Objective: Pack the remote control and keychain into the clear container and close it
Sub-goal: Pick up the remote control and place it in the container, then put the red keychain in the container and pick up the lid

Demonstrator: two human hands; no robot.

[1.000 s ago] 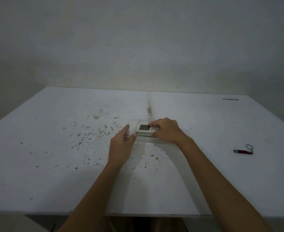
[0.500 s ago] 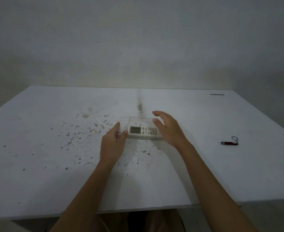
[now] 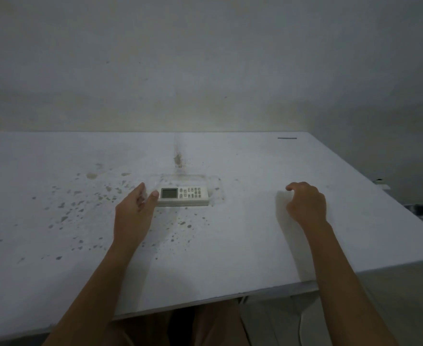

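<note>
On the left half of the desk [image 3: 55, 245], grey-brown speckled stains spread across the white surface toward the centre. The left hand [image 3: 133, 216] rests just beside the left end of the clear container [image 3: 213, 184], fingers [image 3: 140, 191] and thumb loosely spread against its wall, steadying it but not closed around it. The remote control [image 3: 183, 196] lies flat inside the container, screen to the left, buttons up. The container's walls are faint and hard to trace; no lid can be made out with certainty.

Further right, the right hand [image 3: 306, 204] hovers over bare desk, well apart from the container, fingers curled loosely inward. Whether anything is held beneath them cannot be told. The keychain is not visible anywhere in this view; it may lie under or beyond that hand.

Risks, as judged: the light bracing could let the container slide if nudged. A small keychain pinched hastily could slip and skid toward the near right edge. The remote fills much of the container, so a keychain laid on top might keep a lid from seating.

The desk is broad, white and worn, with a dark streak behind the container and a short dark mark [image 3: 287, 138] at the far right corner. The wall [image 3: 205, 58] behind is plain, dim and blotchy.
</note>
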